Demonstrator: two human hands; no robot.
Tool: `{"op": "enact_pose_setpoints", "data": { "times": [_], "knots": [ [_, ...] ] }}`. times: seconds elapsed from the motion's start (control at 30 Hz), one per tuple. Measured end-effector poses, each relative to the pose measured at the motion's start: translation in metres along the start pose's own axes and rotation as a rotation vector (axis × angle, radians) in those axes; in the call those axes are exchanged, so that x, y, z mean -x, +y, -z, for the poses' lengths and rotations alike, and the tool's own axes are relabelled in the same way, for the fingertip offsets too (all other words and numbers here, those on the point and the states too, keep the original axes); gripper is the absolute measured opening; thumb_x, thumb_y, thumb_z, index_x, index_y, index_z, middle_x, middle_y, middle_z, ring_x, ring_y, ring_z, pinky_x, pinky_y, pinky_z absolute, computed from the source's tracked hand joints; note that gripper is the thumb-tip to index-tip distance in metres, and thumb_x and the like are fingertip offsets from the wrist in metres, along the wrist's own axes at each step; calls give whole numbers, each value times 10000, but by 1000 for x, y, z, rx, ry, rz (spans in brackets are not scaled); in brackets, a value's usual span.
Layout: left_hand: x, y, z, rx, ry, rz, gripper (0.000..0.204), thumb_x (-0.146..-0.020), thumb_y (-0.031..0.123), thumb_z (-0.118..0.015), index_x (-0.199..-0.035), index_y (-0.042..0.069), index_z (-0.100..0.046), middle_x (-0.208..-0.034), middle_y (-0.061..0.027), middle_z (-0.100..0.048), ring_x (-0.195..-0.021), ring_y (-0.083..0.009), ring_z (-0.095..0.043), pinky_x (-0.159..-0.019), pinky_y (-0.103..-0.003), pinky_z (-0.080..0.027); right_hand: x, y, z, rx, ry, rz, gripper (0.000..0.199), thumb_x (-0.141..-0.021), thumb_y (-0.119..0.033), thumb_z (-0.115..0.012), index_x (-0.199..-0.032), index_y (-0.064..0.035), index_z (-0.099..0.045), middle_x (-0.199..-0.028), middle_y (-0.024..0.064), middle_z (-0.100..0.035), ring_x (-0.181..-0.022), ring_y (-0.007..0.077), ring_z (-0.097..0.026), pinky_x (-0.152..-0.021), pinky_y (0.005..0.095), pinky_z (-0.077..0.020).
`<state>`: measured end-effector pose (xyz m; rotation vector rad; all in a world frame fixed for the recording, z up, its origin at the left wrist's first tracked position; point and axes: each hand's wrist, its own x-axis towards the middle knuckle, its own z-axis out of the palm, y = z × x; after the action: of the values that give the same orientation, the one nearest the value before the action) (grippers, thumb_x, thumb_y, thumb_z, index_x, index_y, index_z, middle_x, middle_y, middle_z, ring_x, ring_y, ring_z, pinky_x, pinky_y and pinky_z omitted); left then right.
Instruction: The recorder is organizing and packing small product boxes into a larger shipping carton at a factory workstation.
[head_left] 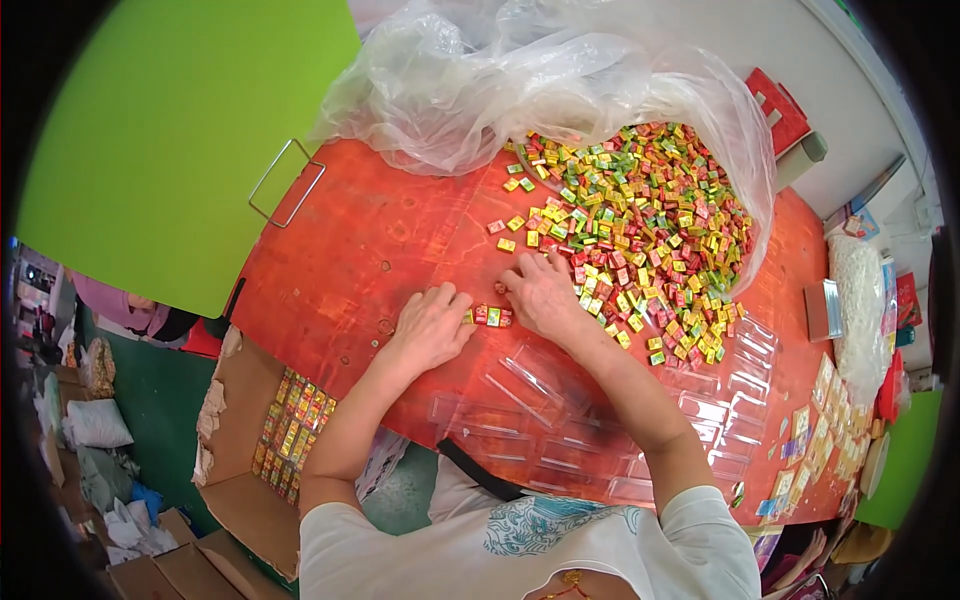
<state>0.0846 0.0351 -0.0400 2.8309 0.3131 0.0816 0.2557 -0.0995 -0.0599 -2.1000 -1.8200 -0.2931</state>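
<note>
A short row of small wrapped blocks (488, 316), red, yellow and green, lies on the red tabletop (340, 240) between my hands. My left hand (432, 322) is curled, its fingertips pressed to the row's left end. My right hand (540, 295) has its fingers bent together just above the row's right end. A small reddish block (501, 287) shows at its fingertips, partly hidden. Beyond and to the right spreads a big heap of the same blocks (650, 220), spilling from a clear plastic bag (560, 85).
Clear plastic trays (535, 385) lie near my right forearm, more at the table's right. A cardboard box (240, 400) at lower left holds packed rows of blocks. A green board (180, 140) with a wire handle (287, 183) borders the left. Small cards (820, 430) lie far right.
</note>
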Motion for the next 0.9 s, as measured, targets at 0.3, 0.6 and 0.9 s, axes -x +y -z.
{"op": "enact_pose_setpoints", "data": {
  "times": [0.3,0.6,0.9],
  "knots": [
    [-13,16,3,27,-9,-45,552,-746,311,-704,-1210,86,-506,-1054,-156,-471,-957,-326,-561,-755,-435,-493,24,-21,27,45,-66,-144,239,-738,-211,-688,-899,-62,-593,-891,104,-522,-898,259,-526,-876,431,-366],
    [-15,26,-23,-43,157,-103,372,-772,277,-678,-1080,104,-566,-951,-134,-463,-837,-290,-581,-617,-411,-502,12,-8,25,5,-42,-110,214,-765,-278,-667,-787,-70,-622,-826,96,-532,-850,254,-543,-807,417,-367],
    [-18,25,-27,-51,196,-64,293,-784,250,-672,-1024,103,-593,-923,-124,-476,-823,-290,-571,-626,-412,-498,-46,22,-12,146,95,-124,136,-790,-193,-604,-779,-62,-635,-845,101,-557,-859,258,-551,-801,411,-385]
  ]
}}
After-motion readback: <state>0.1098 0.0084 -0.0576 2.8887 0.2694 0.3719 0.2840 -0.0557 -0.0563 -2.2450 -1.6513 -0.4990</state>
